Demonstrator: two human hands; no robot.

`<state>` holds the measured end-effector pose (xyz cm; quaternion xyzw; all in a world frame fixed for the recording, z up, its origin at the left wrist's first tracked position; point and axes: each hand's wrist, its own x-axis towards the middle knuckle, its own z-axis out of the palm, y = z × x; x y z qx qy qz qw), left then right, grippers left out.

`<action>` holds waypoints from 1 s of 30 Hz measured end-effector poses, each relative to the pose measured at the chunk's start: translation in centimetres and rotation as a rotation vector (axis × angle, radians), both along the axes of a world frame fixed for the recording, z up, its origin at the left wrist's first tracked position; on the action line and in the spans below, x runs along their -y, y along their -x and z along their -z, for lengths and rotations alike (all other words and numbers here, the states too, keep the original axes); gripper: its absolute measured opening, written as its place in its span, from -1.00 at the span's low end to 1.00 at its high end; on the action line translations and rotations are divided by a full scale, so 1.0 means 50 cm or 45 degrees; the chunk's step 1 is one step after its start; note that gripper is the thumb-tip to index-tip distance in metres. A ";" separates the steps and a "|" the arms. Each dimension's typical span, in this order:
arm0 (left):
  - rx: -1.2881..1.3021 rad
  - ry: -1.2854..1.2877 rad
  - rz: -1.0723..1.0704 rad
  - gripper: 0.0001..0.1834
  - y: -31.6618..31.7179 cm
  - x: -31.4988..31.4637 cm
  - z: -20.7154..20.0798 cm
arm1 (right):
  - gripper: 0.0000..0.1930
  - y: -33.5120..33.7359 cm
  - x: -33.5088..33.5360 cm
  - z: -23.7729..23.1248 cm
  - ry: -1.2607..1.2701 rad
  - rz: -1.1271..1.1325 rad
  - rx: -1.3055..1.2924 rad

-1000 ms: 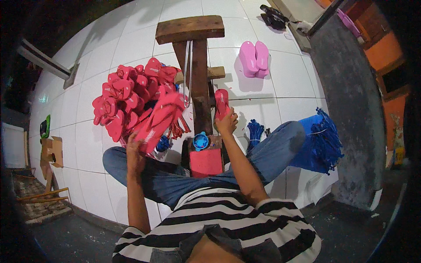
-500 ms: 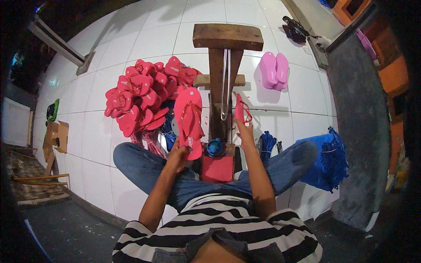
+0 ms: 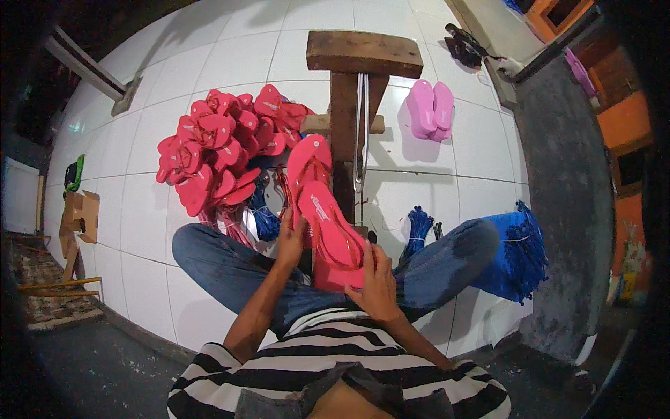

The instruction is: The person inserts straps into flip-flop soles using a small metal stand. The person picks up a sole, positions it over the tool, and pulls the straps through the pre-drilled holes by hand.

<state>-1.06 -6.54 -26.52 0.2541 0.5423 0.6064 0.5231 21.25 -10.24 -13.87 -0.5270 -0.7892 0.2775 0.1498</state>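
Note:
Between my hands are two red-pink flip-flops, each with thin shiny red straps. My left hand [image 3: 291,237] is closed on the side of the farther flip-flop [image 3: 305,155]. The nearer flip-flop [image 3: 322,209] lies over its lower part, heel end away from me. My right hand [image 3: 377,283] grips the toe end of this nearer one, fingers along its right edge. Both flip-flops are in front of a wooden T-shaped stand [image 3: 363,54], above the red pad [image 3: 335,279] between my legs, and hide part of the stand's base.
A heap of red-pink flip-flops [image 3: 216,143] lies at left, with a blue strap bundle [image 3: 264,213] beside it. Two lilac thick-soled pieces [image 3: 430,112] stand at right. More blue straps [image 3: 419,229] and a large blue bundle [image 3: 515,251] lie by my right knee. Cardboard [image 3: 87,216] is far left.
My right hand has come in toward the middle, bringing its flip-flop over the left one. The left flip-flop has shifted slightly. The round blue object on the stand is now covered.

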 end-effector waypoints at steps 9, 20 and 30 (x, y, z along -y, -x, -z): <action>0.168 0.085 0.286 -0.17 0.002 0.022 -0.073 | 0.11 0.072 -0.128 0.024 0.006 -0.034 -0.380; -0.038 0.139 0.610 -0.16 -0.012 0.041 -0.159 | 0.20 0.102 -0.202 0.075 0.094 -0.023 -0.630; -0.268 0.156 0.171 -0.41 0.059 -0.074 -0.350 | 0.12 0.161 -0.263 -0.054 -0.250 -0.256 -0.645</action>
